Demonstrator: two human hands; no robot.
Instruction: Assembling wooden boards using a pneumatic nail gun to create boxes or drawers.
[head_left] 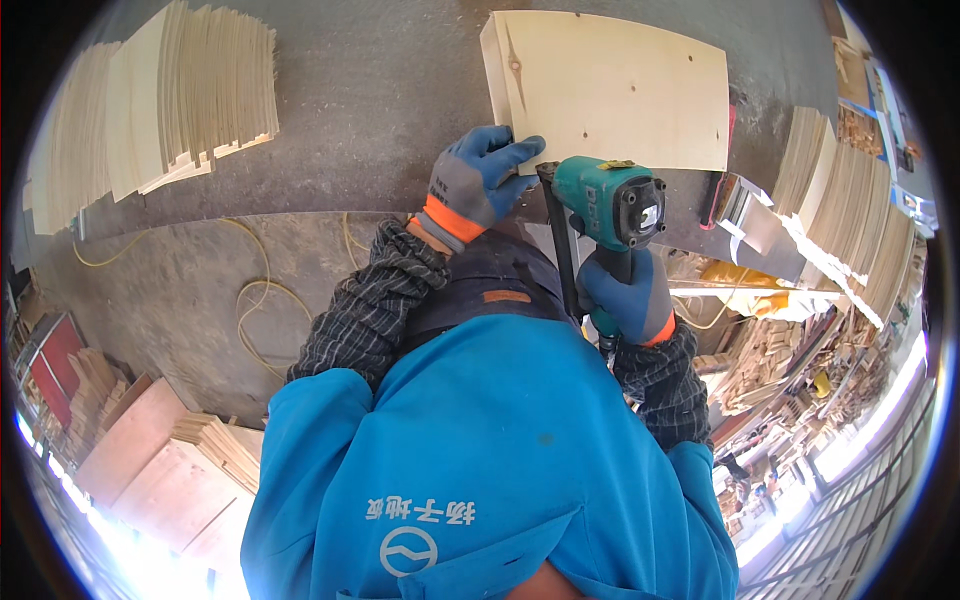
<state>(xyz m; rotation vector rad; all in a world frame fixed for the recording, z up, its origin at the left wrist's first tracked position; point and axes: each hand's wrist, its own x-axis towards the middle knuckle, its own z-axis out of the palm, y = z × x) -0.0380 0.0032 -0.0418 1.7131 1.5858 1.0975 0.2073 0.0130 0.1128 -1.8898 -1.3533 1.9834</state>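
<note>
A pale wooden box-like piece [620,95] lies on the dark workbench, with a broad panel on top and a narrow board along its left side. My left hand [482,178], in a blue and grey glove with an orange cuff, grips its near left corner. In my right hand [632,295], also gloved, is the handle of a teal and black nail gun [600,195]. The gun's nose sits at the panel's near edge, close beside my left fingertips; whether it touches the wood I cannot tell.
Thin wooden boards stand stacked at the bench's far left [215,85]; another stack of boards [845,190] is at the right. A yellow air hose [265,290] loops over the floor. Scrap wood [765,360] is heaped at the right, and plywood sheets [140,430] lie at the lower left.
</note>
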